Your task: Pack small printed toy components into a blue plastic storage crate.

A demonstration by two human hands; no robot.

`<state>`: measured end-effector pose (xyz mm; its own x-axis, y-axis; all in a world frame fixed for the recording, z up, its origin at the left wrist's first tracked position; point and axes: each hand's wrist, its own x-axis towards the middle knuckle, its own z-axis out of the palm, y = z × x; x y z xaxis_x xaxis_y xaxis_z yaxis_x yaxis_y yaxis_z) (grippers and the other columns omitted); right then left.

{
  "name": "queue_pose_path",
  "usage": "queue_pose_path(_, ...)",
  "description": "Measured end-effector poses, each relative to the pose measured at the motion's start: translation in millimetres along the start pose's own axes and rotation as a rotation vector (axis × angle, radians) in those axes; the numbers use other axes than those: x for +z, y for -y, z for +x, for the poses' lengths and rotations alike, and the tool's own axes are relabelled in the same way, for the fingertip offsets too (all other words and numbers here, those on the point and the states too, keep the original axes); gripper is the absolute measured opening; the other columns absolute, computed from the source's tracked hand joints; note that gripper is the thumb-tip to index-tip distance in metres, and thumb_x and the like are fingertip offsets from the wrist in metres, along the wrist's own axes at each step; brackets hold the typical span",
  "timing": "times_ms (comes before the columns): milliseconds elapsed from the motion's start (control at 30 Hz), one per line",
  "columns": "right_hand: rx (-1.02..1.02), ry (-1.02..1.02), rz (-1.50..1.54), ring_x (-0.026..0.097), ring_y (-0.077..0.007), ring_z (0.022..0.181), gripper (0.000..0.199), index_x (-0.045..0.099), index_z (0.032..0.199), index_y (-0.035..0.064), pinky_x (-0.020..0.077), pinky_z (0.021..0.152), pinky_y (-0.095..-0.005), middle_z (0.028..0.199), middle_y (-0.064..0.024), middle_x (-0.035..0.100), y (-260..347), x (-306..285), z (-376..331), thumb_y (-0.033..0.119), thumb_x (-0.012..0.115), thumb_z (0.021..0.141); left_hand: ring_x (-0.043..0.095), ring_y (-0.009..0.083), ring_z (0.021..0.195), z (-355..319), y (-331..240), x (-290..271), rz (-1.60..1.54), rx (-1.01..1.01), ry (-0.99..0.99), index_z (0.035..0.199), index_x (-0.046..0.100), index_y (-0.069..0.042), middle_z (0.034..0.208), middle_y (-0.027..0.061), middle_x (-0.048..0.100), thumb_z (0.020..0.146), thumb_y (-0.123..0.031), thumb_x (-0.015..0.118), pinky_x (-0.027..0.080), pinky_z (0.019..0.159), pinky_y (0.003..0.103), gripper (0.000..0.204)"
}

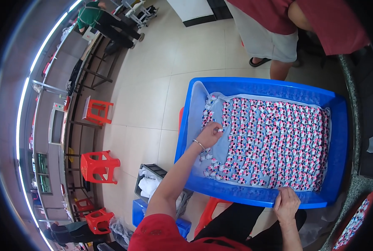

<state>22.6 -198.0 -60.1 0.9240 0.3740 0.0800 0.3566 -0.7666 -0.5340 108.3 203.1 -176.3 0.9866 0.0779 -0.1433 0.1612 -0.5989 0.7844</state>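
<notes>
A large blue plastic tub [257, 85] lies in front of me, lined with pale sheeting. Rows of small white, pink and blue figure-like pieces [278, 144] cover most of the lining. On the tub's left side, my left hand [209, 134] has thumb and fingers pinched around one small white piece [220, 130], above a bare strip of grey-blue lining [222, 148]. Looser pieces [213, 167] are heaped along that side. At the near rim, my right hand [286, 203] is closed with its fingers curled over the edge.
Another person in maroon [263, 25] stands beyond the tub. Red stools [100, 166] stand on the tiled floor to the left, near a long workbench. A dark crate [153, 169] with white material is beside my left arm. A speckled counter edge [353, 125] runs along the right.
</notes>
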Motion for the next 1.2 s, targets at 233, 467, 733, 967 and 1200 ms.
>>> queue_pose_path(233,0.007,0.011,0.001,0.062,-0.0316,0.073,0.009,0.060,0.085,0.0016,0.0496,0.064,-0.0398,0.080,-0.0131,0.061,-1.4,0.5,-0.1,0.001,0.055,0.078,0.066,0.0185,0.082,1.1,6.2,21.9,-0.221,-0.235,-0.055,0.098,0.062,-0.003,0.090,0.0091,0.064,0.080,-0.008,0.072,0.053,0.075,0.028,0.022)
queue_pose_path(467,0.008,0.020,0.012,0.062,-0.0321,0.074,0.009,0.061,0.086,0.0020,0.0494,0.065,-0.0401,0.080,-0.0135,0.061,0.6,1.3,0.3,0.001,0.055,0.079,0.067,0.0204,0.081,4.8,10.6,23.7,-0.143,-0.115,-0.204,0.093,0.063,-0.004,0.091,0.0095,0.064,0.079,-0.005,0.070,0.054,0.072,0.032,0.016)
queue_pose_path(733,0.011,0.022,0.001,0.061,-0.0327,0.075,0.010,0.061,0.087,0.0023,0.0488,0.065,-0.0407,0.082,-0.0137,0.061,-1.5,1.9,-1.3,0.002,0.054,0.079,0.061,0.0277,0.093,25.9,-8.5,-13.1,0.939,0.103,-0.194,0.088,0.065,-0.004,0.096,0.0107,0.062,0.079,-0.002,0.058,0.053,0.074,0.039,0.012)
queue_pose_path(967,0.014,0.021,0.001,0.061,-0.0324,0.073,0.010,0.061,0.087,0.0022,0.0486,0.064,-0.0407,0.080,-0.0134,0.060,-1.7,1.4,-0.7,0.001,0.054,0.079,0.059,0.0302,0.094,38.7,-11.5,-8.7,0.997,0.086,-0.084,0.084,0.066,-0.002,0.104,0.0136,0.057,0.077,-0.001,0.058,0.054,0.078,0.038,0.010)
queue_pose_path(1200,0.003,0.011,0.009,0.061,-0.0319,0.072,0.009,0.061,0.086,0.0025,0.0485,0.063,-0.0405,0.079,-0.0129,0.060,-0.7,1.3,-1.0,0.001,0.055,0.079,0.055,0.0292,0.096,35.7,5.9,-15.5,0.954,0.268,-0.110,0.082,0.065,-0.002,0.102,0.0136,0.055,0.072,-0.002,0.061,0.052,0.078,0.040,0.010)
